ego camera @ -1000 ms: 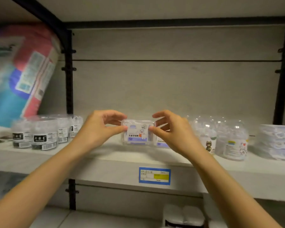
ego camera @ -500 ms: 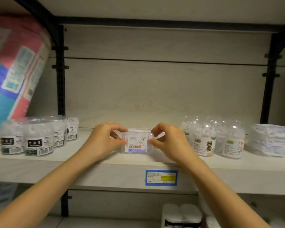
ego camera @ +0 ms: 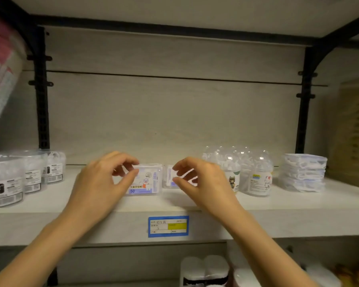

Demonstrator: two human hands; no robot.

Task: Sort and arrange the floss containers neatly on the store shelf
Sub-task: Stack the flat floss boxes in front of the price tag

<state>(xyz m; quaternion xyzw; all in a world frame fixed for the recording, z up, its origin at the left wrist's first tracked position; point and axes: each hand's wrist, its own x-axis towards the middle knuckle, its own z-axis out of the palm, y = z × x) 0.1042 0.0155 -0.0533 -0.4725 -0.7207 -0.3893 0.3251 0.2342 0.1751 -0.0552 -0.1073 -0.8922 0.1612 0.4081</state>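
Centrally on the shelf (ego camera: 298, 204) stands a clear floss box (ego camera: 147, 179), its label facing out. The left hand (ego camera: 100, 183) pinches the box's left end between curled thumb and fingers. The right hand (ego camera: 205, 181) hovers just beside it, fingers curled before a second box (ego camera: 167, 177); whether they grip it I cannot tell.

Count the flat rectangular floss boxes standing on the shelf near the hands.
2. The labelled box stands by the left hand; the second box is just right of it, partly behind the right hand. More may be hidden.
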